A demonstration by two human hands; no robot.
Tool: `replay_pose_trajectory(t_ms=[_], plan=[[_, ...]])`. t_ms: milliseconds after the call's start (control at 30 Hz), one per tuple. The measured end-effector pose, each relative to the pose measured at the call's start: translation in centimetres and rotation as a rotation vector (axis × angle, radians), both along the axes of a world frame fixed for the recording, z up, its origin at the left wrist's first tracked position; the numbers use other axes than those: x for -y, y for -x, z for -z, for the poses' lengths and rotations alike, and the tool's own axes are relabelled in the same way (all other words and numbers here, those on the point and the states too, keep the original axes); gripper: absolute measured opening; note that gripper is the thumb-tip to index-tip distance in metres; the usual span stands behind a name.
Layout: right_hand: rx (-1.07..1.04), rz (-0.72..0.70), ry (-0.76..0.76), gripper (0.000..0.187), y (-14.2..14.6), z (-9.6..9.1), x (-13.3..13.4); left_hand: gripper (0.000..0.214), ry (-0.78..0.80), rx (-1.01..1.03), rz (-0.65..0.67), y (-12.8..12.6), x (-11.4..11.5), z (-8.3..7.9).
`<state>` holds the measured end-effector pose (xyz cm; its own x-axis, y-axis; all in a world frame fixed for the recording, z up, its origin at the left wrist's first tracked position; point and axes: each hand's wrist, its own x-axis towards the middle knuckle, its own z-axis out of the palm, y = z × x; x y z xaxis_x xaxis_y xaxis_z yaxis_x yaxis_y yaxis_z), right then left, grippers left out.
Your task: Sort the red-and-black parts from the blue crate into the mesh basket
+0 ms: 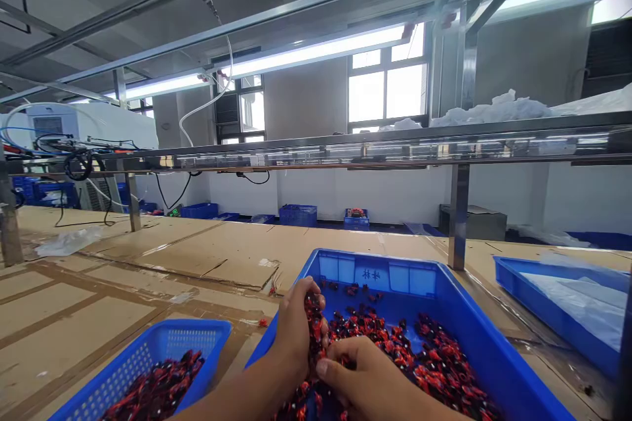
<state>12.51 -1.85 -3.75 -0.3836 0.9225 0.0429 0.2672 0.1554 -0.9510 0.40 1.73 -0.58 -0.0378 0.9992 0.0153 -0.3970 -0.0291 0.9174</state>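
Note:
Over a large blue bin, my left hand is cupped on its side, its fingers curled round a handful of small red-and-black parts. My right hand is closed just beside it, thumb and forefinger bent together at the lower edge of the handful. Dark red bits show within the right hand's curl, though its grip is partly hidden. Loose parts of the same look lie scattered over the bin's floor below both hands. Their exact kind is too small to tell.
A blue perforated basket with more dark red parts stands at the left. On the right is a blue tray holding white sheeting. A metal post rises behind the bin to a shelf rail. Taped cardboard covers the table.

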Motion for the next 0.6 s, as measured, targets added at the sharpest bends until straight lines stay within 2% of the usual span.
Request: replay_pose_trajectory(t_ms=[100,233,300,433,500,600], plan=[[0.077,-0.046,-0.128,0.012,-0.5,-0.4,0.4,0.023,0.038,0.054,-0.013,0.4,-0.4,-0.2],[0.000,-0.111,-0.257,0.028,-0.8,-0.8,1.0,0.024,0.028,0.026,0.026,0.7,-0.7,-0.3],[-0.049,-0.128,-0.410,0.026,-1.0,-1.0,1.2,0.025,-0.002,-0.022,0.046,0.6,-0.7,-0.2],[-0.028,-0.167,-0.757,0.032,-1.8,-1.1,1.2,0.029,-0.123,-0.135,0.083,0.5,-0.8,0.3],[-0.016,-0.193,-0.828,0.036,-2.2,-0.9,1.2,0.030,-0.209,-0.210,0.098,0.5,-0.8,0.4],[-0.013,-0.239,-0.852,0.041,-2.7,-0.6,1.0,0.028,-0.335,-0.402,0.112,0.5,-0.2,0.5]])
